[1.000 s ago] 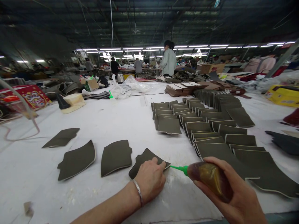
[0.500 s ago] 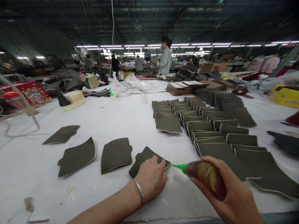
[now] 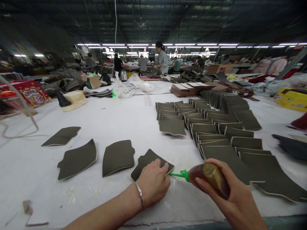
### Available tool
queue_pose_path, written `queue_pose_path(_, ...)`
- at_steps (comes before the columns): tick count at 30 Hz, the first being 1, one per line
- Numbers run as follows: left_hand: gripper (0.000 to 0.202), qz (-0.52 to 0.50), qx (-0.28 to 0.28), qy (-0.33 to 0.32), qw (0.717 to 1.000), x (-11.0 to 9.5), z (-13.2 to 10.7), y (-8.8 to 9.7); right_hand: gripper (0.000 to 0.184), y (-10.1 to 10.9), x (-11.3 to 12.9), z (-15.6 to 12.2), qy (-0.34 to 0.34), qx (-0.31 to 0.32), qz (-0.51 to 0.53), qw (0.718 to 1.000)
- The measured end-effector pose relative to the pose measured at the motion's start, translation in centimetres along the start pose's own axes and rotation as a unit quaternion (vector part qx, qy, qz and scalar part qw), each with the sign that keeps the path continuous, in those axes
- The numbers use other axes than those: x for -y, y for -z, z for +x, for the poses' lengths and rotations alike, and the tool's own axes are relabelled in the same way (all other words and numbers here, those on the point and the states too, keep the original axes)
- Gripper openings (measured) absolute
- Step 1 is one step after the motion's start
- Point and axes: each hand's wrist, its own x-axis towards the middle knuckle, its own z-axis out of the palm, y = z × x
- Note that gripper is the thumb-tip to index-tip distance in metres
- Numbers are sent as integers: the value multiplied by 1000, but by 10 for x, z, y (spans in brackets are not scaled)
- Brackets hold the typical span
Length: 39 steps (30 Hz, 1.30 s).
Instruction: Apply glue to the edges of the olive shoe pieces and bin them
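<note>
My left hand, with a silver bracelet at the wrist, holds a dark olive-grey leather-like piece down on the white table. Its fingers are bent over the piece near the right corner; the thumb is hidden. My right hand is wrapped round a brownish glue bottle, tilted nearly level. The bottle's thin green nozzle points left, its tip at the piece's right edge beside my left fingers. Three similar pieces lie apart to the left, the nearest panel just beside the held one.
Overlapping rows of grey panels spread over the right side. Behind them stands a brown stack. Clear plastic bags, a cream block and a red bag sit farther back. A yellow box is far right. People work beyond.
The nozzle tip has shifted slightly left and down along the edge of the held piece, and the bottle has turned a little. My left hand stays on the piece.
</note>
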Motion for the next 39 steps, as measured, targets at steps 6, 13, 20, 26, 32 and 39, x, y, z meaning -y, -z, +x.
queue_pose_path(6, 42, -13, 7, -6, 1000, 6, -2, -1, 43, 1, -9, 4, 12, -21, -2, 1000)
queue_pose_path(13, 46, -26, -3, -23, 999, 10, -3, -3, 45, 0, -13, -5, -47, 79, 65, 994)
queue_pose_path(20, 47, -28, -6, -26, 999, 11, -5, -3, 42, -1, -21, -9, -15, 103, 64, 992)
queue_pose_path(26, 50, -33, -5, -27, 999, 13, -6, -4, 44, -4, -12, -19, -51, 77, 105, 990)
queue_pose_path(32, 50, -32, -3, -24, 999, 11, -8, -2, 43, -8, 1, -28, -93, 63, 147, 983)
queue_pose_path(39, 49, -29, 1, -18, 999, 10, -8, -2, 41, -9, -8, -30, -75, 63, 154, 983)
